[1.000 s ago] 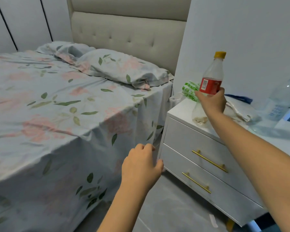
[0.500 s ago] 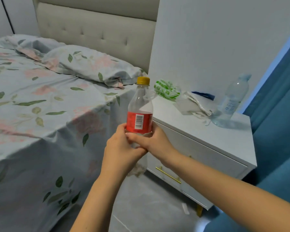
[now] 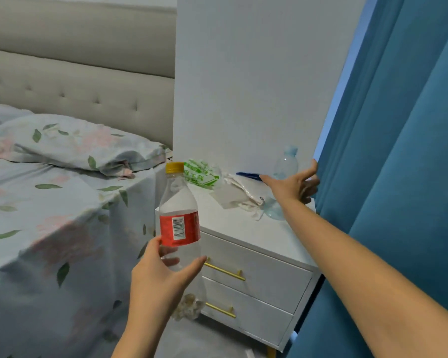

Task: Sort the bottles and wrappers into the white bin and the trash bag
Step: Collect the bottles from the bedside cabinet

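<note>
Beside a floral-sheeted bed [image 3: 49,208], a person's left hand [image 3: 163,275] grips an empty red-labelled bottle [image 3: 179,218] upright by its lower body, while the right hand [image 3: 292,187], fingers spread and holding nothing, reaches toward a clear bottle [image 3: 285,166] at the back of the white nightstand [image 3: 256,244]. Sorting looks barely begun: a green-printed wrapper [image 3: 199,174] and crumpled white wrappers [image 3: 241,192] remain there; neither bin nor bag is visible. Blue curtain [image 3: 398,177] and wall crowd the reach.

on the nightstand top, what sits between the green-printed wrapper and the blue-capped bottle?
Head view: a crumpled white wrapper lies between the green-printed wrapper and the blue-capped bottle, with a dark blue item behind it; the right hand reaches across there too.
</note>
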